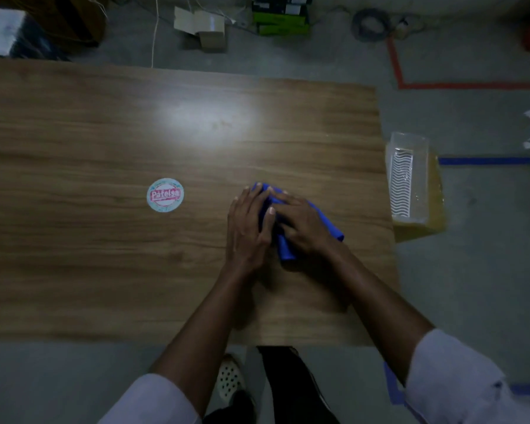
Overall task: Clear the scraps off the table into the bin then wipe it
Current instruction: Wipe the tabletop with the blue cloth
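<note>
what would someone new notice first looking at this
The left hand and right hand are on a bright blue cloth right of centre on the wooden table. To their left lies a round white disc with red lettering, and a clear plastic container sits beside the table's right edge.

Your left hand (248,228) and right hand (303,224) are bare; pale lilac sleeves (453,381) are rolled above your forearms, with black trousers (285,384) and a white perforated clog (230,381).
</note>
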Demonstrator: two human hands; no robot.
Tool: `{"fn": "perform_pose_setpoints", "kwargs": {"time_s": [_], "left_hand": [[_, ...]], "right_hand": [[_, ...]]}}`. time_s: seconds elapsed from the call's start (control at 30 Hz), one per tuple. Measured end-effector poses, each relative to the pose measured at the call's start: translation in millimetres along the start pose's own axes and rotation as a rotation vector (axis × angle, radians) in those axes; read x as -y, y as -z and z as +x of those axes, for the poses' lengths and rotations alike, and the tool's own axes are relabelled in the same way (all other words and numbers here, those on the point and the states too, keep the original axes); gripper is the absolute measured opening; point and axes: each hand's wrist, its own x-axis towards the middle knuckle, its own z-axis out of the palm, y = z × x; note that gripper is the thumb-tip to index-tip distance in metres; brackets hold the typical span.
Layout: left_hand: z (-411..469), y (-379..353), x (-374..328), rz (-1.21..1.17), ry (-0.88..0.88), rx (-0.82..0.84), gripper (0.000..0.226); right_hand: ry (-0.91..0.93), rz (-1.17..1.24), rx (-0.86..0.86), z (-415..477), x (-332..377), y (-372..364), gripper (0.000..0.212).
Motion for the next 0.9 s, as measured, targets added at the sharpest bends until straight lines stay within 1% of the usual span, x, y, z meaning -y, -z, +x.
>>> {"fn": "perform_pose_setpoints", "kwargs": {"time_s": [0.07, 0.17, 0.3, 0.33, 0.4, 0.43, 0.47, 0.5, 0.53, 0.57, 0.6, 0.67, 0.7, 0.73, 0.8, 0.83, 0.9], "left_hand": [[-20, 8, 1, -0.019, 0.013, -0.018, 0.055], [-47, 22, 9, 0.002, 0.014, -0.043, 0.053], [-88, 37, 30, 0.068, 0.04, -0.105, 0.048], [-98, 40, 34, 0.087, 0.051, -0.128, 0.046], [-113, 46, 41, 0.142, 0.054, -0.174, 0.044], [-118, 48, 44, 0.183, 0.045, -0.193, 0.043], [-121, 50, 45, 0.226, 0.027, -0.209, 0.043], [-122, 51, 47, 0.258, 0.008, -0.219, 0.042], [-121, 52, 47, 0.275, -0.003, -0.224, 0.043], [-121, 52, 48, 0.28, -0.004, -0.229, 0.043], [-120, 51, 50, 0.276, 0.002, -0.234, 0.044], [-119, 49, 53, 0.264, 0.001, -0.256, 0.045], [-121, 48, 55, 0.264, -0.011, -0.266, 0.045], [-123, 47, 56, 0.265, -0.028, -0.268, 0.045], [-129, 49, 55, 0.264, -0.047, -0.246, 0.045], [-133, 52, 54, 0.261, -0.061, -0.214, 0.045], [-146, 53, 48, 0.219, -0.093, -0.129, 0.045]], "right_hand": [[-0.003, 0.033, 0.003, -30, 15, -16, 0.034], [-0.016, 0.08, 0.031, -63, 32, -36, 0.043], [-0.043, 0.16, 0.043, -105, 54, -56, 0.042], [-0.087, 0.221, 0.042, -112, 61, -57, 0.041], [-0.313, 0.459, 0.007, -117, 72, -46, 0.041], [-0.394, 0.571, -0.063, -111, 76, -33, 0.043], [-0.429, 0.637, -0.165, -101, 76, -20, 0.043], [-0.418, 0.608, -0.254, -90, 74, -7, 0.039], [-0.377, 0.55, -0.309, -75, 66, 3, 0.036], [-0.317, 0.48, -0.325, -58, 60, 10, 0.036], [-0.275, 0.405, -0.296, -41, 51, 10, 0.04], [-0.272, 0.16, -0.217, -22, 35, -12, 0.047], [-0.253, 0.021, -0.195, -21, 32, -25, 0.045], [-0.203, -0.055, -0.18, -26, 30, -38, 0.044], [-0.085, -0.038, -0.117, -49, 38, -54, 0.045], [-0.058, -0.02, -0.101, -62, 44, -59, 0.046], [-0.078, 0.027, -0.08, -91, 54, -68, 0.046]]}}
